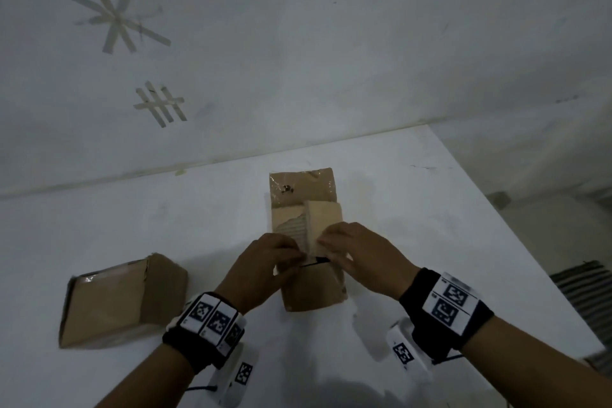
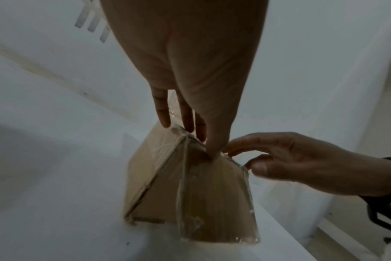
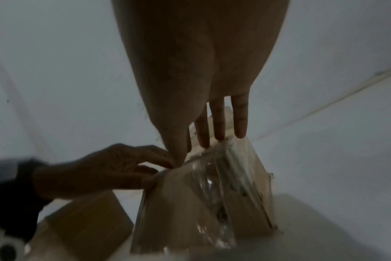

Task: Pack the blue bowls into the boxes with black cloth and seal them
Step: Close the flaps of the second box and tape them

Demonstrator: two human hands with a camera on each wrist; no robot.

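Note:
A brown cardboard box (image 1: 313, 291) stands on the white table (image 1: 430, 225) in front of me, with clear tape on its sides (image 3: 212, 185). Its far flap (image 1: 299, 187) lies folded back. My left hand (image 1: 281, 255) and right hand (image 1: 334, 242) both rest on the near top flaps (image 1: 323, 219), fingers laid over them and thumbs at the front edge. A thin strip of black cloth (image 1: 314, 262) shows in the gap under the flaps. The left wrist view shows my left fingers (image 2: 164, 113) straight on the box top (image 2: 159, 141). No blue bowl is visible.
A second cardboard box (image 1: 122, 301), closed and taped, lies on the table to my left, close to my left wrist. The table meets a white wall (image 1: 298, 60) behind the box, and its right edge (image 1: 516, 225) drops to the floor.

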